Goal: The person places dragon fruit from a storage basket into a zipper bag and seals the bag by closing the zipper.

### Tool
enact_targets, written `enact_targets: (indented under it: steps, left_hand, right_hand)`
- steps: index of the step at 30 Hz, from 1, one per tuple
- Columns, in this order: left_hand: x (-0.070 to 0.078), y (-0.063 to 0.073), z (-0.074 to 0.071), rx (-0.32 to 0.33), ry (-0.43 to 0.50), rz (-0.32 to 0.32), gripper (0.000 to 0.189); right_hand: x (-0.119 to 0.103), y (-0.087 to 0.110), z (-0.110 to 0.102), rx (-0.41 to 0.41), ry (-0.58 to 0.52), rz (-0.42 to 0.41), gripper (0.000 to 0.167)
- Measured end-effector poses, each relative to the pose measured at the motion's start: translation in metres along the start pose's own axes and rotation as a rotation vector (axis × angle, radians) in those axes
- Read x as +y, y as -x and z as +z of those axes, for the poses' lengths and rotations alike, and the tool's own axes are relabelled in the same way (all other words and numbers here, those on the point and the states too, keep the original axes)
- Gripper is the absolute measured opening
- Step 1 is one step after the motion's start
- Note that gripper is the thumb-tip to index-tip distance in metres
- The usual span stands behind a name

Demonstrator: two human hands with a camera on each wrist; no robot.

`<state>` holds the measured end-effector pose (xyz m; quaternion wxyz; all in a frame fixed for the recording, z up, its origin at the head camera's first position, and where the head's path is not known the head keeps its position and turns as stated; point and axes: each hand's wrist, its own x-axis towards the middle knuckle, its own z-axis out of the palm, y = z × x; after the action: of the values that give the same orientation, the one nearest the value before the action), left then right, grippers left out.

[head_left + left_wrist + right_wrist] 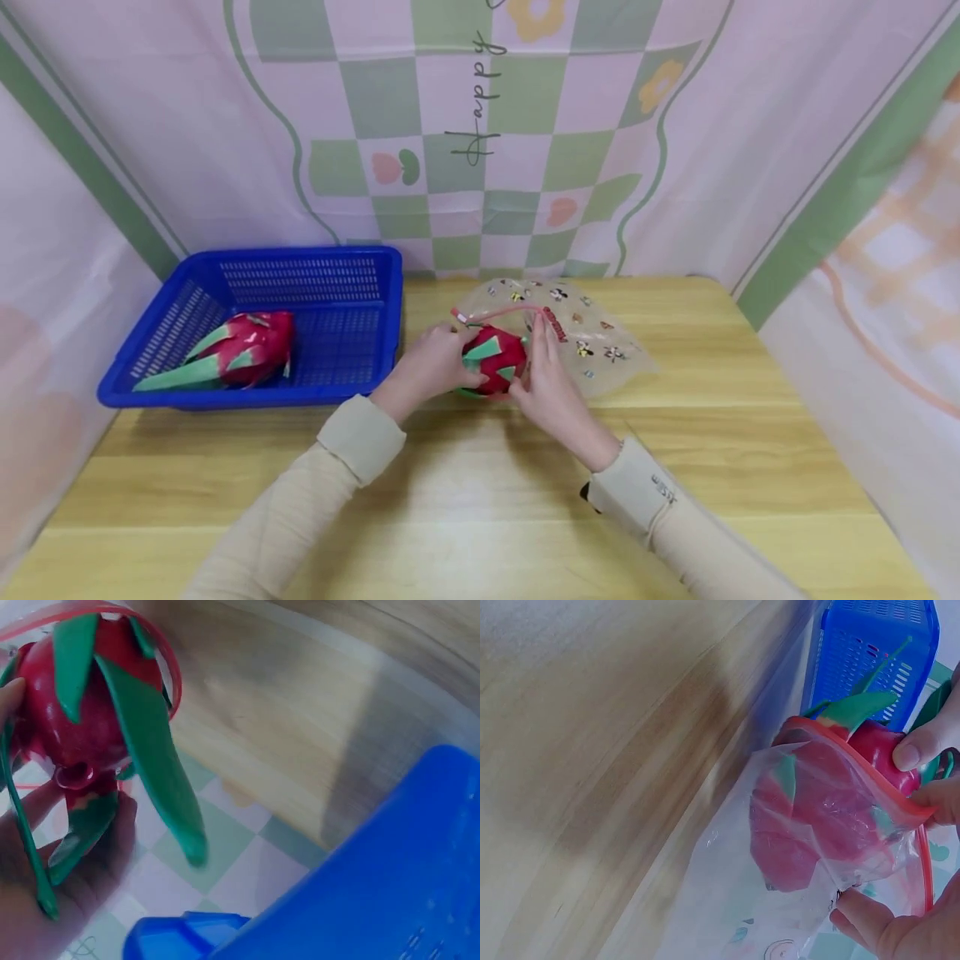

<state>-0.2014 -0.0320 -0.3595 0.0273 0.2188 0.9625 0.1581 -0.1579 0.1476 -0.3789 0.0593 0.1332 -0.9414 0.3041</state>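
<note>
A red dragon fruit with green leaf tips [504, 367] lies partly inside a clear zip bag [611, 354] printed with small cartoon figures. My left hand [437, 363] grips the fruit from its left side, its thumb on the red skin. In the left wrist view, the leafy end of the dragon fruit [79, 712] sticks out through the bag's red-edged mouth. My right hand [553, 398] holds the bag at its mouth, on the right of the fruit. Through the right wrist view, the bag's film [817, 817] covers the fruit's other end.
A blue plastic basket [341, 333] stands at the left on the wooden table [480, 508]. Inside it lies another dragon fruit [258, 350]. A checkered cloth [457, 100] hangs behind the table, with more cloth at both sides.
</note>
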Motion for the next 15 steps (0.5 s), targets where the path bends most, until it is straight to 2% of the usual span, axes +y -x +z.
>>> enact_targets:
  steps: [3, 6, 10, 15]
  left_hand:
    - [-0.001, 0.001, 0.003, -0.003, -0.036, -0.005, 0.066]
    - [-0.002, 0.001, 0.005, -0.004, -0.026, -0.033, 0.07]
    - [-0.005, 0.0, 0.004, -0.028, 0.044, -0.078, 0.075]
    - [-0.011, -0.001, -0.002, -0.116, 0.165, -0.06, 0.074]
  right_hand:
    - [0.001, -0.001, 0.0, -0.016, -0.003, 0.019, 0.095]
    - [0.002, -0.001, 0.001, -0.033, 0.004, 0.041, 0.096]
    - [0.003, -0.002, 0.001, -0.042, 0.009, 0.053, 0.098]
    - [0.004, -0.002, 0.001, -0.045, -0.001, 0.05, 0.099]
